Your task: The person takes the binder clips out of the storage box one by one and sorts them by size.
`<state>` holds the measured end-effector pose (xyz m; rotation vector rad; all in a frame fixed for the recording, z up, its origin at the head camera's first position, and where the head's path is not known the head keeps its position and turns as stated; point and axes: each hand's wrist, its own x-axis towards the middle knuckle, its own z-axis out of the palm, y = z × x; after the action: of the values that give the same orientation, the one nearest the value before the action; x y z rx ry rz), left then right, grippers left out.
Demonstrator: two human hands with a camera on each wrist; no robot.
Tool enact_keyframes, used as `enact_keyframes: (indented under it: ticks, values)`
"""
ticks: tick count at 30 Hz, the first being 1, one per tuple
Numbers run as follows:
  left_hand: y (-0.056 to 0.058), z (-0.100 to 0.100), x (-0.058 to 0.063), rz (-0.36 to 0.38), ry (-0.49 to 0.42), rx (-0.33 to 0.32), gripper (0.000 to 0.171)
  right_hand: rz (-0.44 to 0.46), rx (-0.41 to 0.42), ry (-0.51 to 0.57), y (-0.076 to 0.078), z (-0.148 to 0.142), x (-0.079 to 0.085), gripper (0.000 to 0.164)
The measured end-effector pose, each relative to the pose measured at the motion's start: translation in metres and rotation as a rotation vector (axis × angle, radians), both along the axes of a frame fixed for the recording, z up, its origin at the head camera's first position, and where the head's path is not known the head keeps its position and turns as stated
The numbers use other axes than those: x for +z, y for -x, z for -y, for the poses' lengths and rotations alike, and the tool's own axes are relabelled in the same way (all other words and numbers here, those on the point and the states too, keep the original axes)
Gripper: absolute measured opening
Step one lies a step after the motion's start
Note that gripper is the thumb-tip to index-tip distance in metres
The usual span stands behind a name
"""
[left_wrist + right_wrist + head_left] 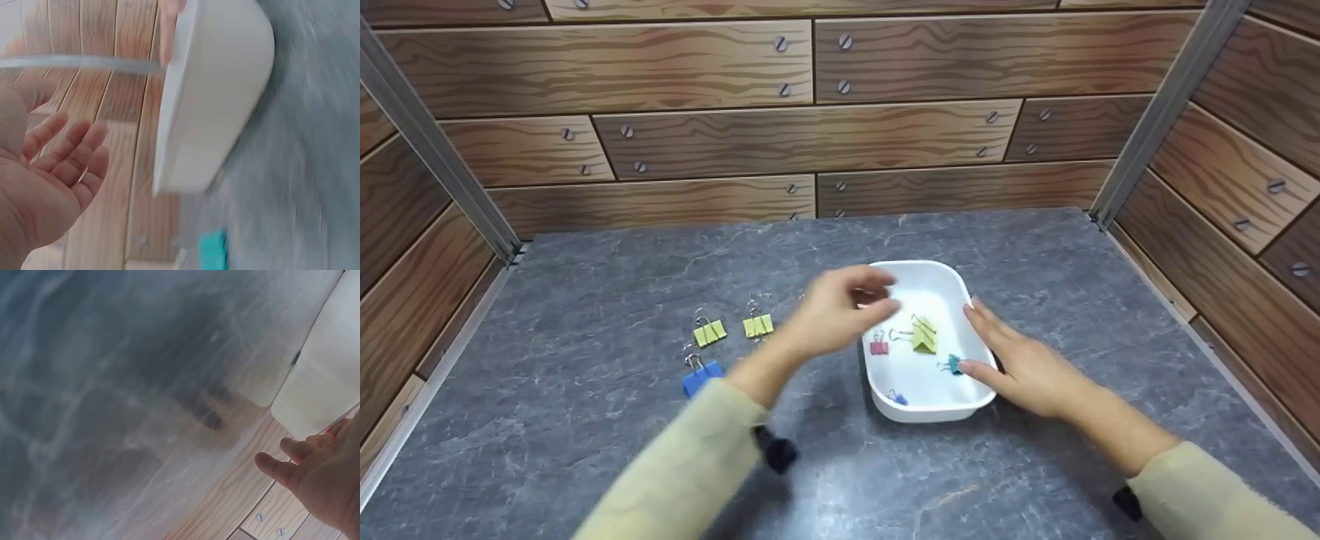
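My left hand (pixel 844 311) is over the left rim of a white plastic box (pixel 911 411), thumb and fingers apart and bent. In the left wrist view its palm shows bare, beside the box's wall. My right hand (pixel 1024 367) rests along the box's right rim with fairly straight fingers, its thumb reaching over the edge. Inside lie a larger yellow binder clip (pixel 925 336), a small red binder clip (pixel 879 348), a teal binder clip (pixel 954 364) by the right thumb, and a small blue binder clip (pixel 898 397).
Left of the box, two yellow binder clips (pixel 709 333) and a larger blue binder clip (pixel 703 376), partly behind the left sleeve, lie on the dark marbled table (pixel 585 300). A teal piece (pixel 214 250) shows blurred in the left wrist view. Wood-patterned walls (pixel 697 67) enclose the table.
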<state>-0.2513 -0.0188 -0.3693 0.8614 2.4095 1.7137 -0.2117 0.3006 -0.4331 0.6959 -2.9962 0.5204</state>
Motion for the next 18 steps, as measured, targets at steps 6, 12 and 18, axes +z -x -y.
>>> enact_keyframes:
  ticks: [6, 12, 18]
  values:
    - [0.008, -0.054, -0.021, 0.117, -0.079, 0.057, 0.051, -0.004, 0.001, 0.006, -0.001, 0.0, -0.001, 0.082]
    - [0.015, -0.077, -0.036, 0.194, -0.032, 0.14, 0.06, -0.007, 0.003, -0.003, -0.001, 0.0, 0.0, 0.082]
    - [0.022, -0.084, -0.042, 0.222, 0.092, 0.195, 0.061, -0.016, 0.004, -0.003, -0.001, 0.0, 0.0, 0.082]
